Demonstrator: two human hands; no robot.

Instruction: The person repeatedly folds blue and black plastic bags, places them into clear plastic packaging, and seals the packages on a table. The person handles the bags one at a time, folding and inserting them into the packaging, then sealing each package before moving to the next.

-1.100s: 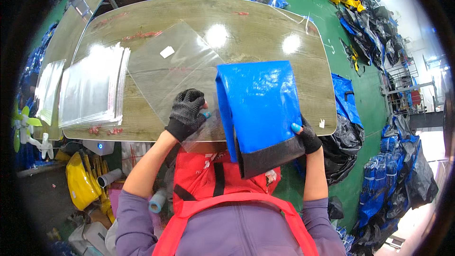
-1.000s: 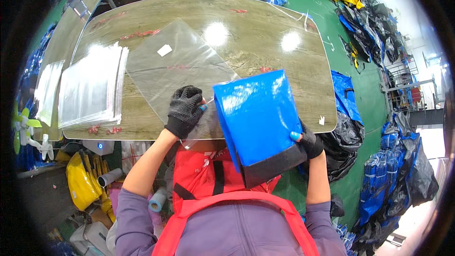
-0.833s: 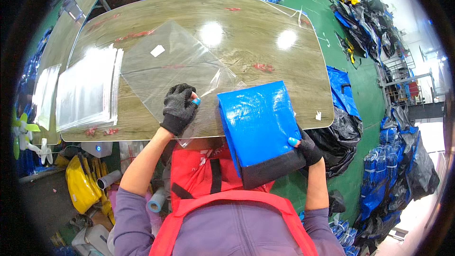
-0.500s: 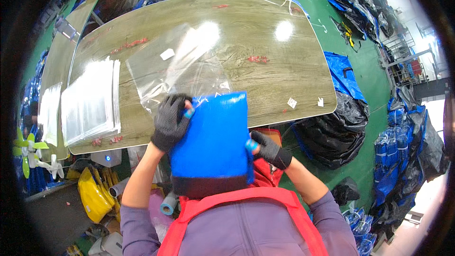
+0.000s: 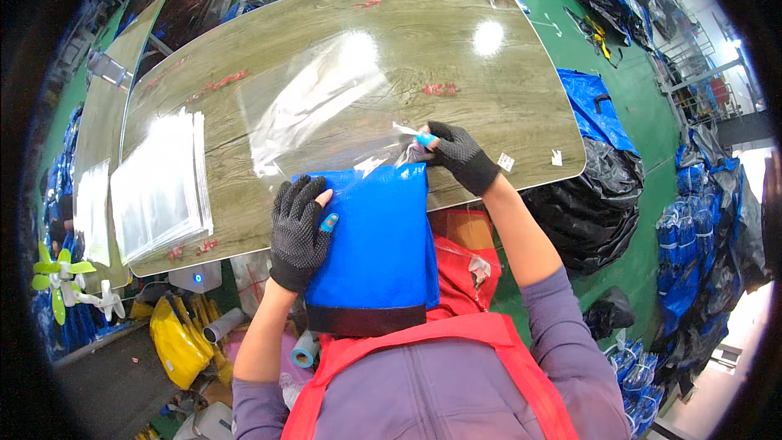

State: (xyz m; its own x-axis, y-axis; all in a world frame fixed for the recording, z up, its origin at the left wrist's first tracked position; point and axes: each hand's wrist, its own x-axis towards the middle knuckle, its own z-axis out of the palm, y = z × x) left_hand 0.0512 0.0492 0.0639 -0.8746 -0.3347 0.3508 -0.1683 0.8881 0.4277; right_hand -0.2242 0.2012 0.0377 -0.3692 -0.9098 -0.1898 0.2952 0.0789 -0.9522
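A folded blue sheet-like item (image 5: 376, 236) with a black band along its near end lies half over the table's near edge, against my body. My left hand (image 5: 300, 232), in a black dotted glove, rests flat on its left side, fingers stretched out. A clear plastic bag (image 5: 314, 110) is spread on the table, its near edge meeting the far edge of the blue item. My right hand (image 5: 458, 155), gloved alike, pinches the bag's near right corner between thumb and fingers. Blue tape wraps fingertips on both hands.
A stack of clear plastic bags (image 5: 163, 187) lies on the left of the wood-grain table (image 5: 481, 73). Small white labels (image 5: 506, 162) sit near its right edge. Black and blue bundles (image 5: 590, 212) stand at the right; yellow bags (image 5: 177, 342) and a small green fan (image 5: 61, 273) are lower left.
My right hand has left the blue item's right side and moved up to the plastic bag's corner. My left hand has flattened on the blue item. The white label on the bag no longer shows.
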